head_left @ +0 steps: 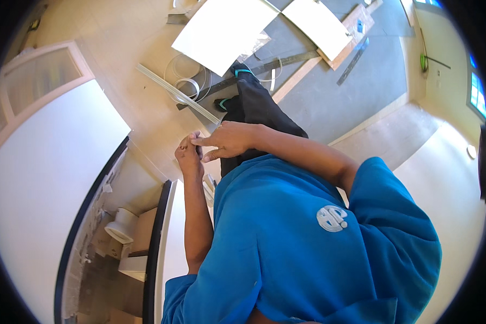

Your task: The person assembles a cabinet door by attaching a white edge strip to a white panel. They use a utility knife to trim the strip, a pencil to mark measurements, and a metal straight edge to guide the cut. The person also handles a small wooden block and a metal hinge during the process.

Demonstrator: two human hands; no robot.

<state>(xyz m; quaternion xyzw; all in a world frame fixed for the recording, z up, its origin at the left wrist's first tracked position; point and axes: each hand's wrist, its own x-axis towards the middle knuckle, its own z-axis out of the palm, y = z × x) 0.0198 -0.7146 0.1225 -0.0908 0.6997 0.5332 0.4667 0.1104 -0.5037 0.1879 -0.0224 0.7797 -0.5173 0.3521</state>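
In front of my waist, my two hands meet. My left hand [188, 155] is raised with its fingers curled together, and whatever they may hold is too small or hidden to make out. Reaching across from the right, my right hand [231, 139] has its index finger stretched to the left hand's fingers. Its thumb stands apart from that finger, and no object shows in the gap. Beyond the hands, a long pale channel strip [177, 93] lies on the floor beside a loose coil of white banding [188, 86].
Two white panels [224, 32] [319, 27] lie past my feet, near a wooden board [297, 78] and a dark strip [353, 62]. To the left are a large white panel [54, 162] and a black-edged doorway with a toilet [122, 225] beyond.
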